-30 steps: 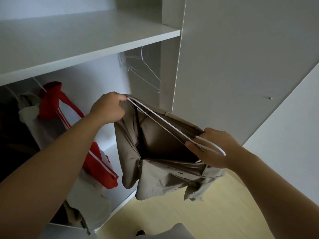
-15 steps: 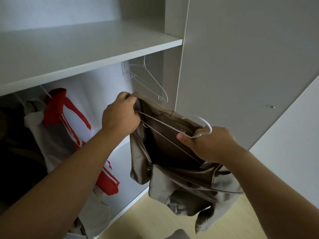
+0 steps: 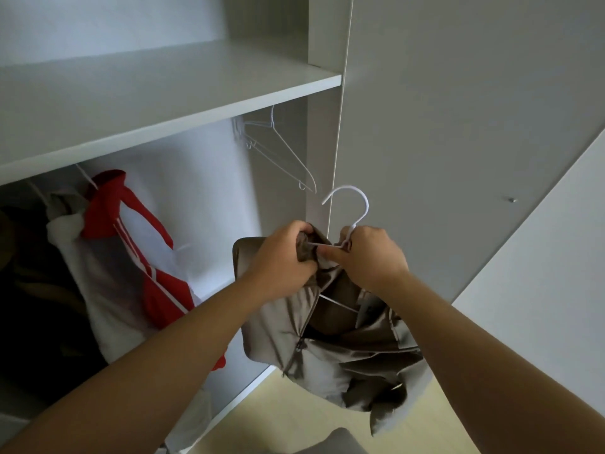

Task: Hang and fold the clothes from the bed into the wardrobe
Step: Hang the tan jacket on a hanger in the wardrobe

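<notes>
Partway through, I'd say. A red top (image 3: 131, 257) already hangs at the wardrobe's (image 3: 322, 142) left, with spare hangers (image 3: 288, 147) under the shelf's (image 3: 196, 93) right end. The jacket (image 3: 327, 355) is in mid-air by the wardrobe's right edge, half on its hanger (image 3: 366, 206). The left hand (image 3: 281, 257) is bunched tight round the collar (image 3: 319, 235), and the right hand (image 3: 370, 257) pinches the hanger's neck. It needs settling and hooking up yet. Bed's out of view.

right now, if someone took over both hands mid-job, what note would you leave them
Left hand grips the collar of the grey-brown jacket; right hand pinches the white hanger at its neck, hook up.
Hanger sits partly inside the jacket.
Done: a red-and-white top hangs at the left.
Left: seat the jacket on the hanger, hang it under the shelf beside the spare hangers.
</notes>
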Motion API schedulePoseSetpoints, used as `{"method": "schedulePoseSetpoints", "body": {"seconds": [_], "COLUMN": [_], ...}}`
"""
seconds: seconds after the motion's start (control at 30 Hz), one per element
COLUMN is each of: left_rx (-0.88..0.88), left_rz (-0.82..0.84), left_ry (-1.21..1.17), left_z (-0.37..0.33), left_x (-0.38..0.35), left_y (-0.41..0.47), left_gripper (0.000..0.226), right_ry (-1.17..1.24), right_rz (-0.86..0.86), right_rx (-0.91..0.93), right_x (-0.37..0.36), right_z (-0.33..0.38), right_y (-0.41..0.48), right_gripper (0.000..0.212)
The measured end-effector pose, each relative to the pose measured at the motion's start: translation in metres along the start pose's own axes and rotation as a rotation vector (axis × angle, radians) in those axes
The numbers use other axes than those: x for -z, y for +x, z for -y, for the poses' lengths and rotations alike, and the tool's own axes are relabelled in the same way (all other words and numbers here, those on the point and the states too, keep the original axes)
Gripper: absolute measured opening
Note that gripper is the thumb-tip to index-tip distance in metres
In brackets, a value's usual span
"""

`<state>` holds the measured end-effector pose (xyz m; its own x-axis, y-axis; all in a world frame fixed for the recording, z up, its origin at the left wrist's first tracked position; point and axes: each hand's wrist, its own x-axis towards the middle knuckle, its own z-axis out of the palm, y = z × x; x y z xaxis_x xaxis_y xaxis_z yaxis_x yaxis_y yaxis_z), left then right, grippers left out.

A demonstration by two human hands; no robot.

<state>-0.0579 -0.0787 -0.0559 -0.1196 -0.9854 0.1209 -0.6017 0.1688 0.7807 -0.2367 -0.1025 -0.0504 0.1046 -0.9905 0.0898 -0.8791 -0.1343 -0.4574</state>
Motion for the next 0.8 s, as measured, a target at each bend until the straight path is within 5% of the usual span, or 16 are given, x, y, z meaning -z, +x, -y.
{"method": "schedulePoseSetpoints", "body": {"seconds": [0.13, 0.23, 0.5, 0.63, 0.8], "left_rx": [0.168, 0.175, -0.265, -0.128, 0.021], "left_rz": [-0.03, -0.062, -0.051, 0.182, 0.109], "left_ry": [-0.167, -0.03, 0.691, 0.29, 0.239], "left_z": [0.009, 0.015, 0.034, 0.039, 0.057], "left_x": [0.001, 0.006, 0.012, 0.006, -0.001], "left_y": [0.0, 0.003, 0.011, 0.016, 0.023], "left_gripper": [0.055, 0.053, 0.013, 0.008, 0.015], "right_ry": [0.045, 0.026, -0.066, -0.136, -0.073], "right_rz": [0.056, 0.102, 0.08, -0.033, -0.098], "right_rx": [0.024, 0.05, 0.092, 0.072, -0.063], "right_x": [-0.002, -0.004, -0.009, -0.007, -0.006], "right_z": [-0.001, 0.004, 0.006, 0.008, -0.002], "right_y": [-0.001, 0.0, 0.001, 0.003, 0.013], "right_gripper": [0.045, 0.042, 0.04, 0.051, 0.028]}}
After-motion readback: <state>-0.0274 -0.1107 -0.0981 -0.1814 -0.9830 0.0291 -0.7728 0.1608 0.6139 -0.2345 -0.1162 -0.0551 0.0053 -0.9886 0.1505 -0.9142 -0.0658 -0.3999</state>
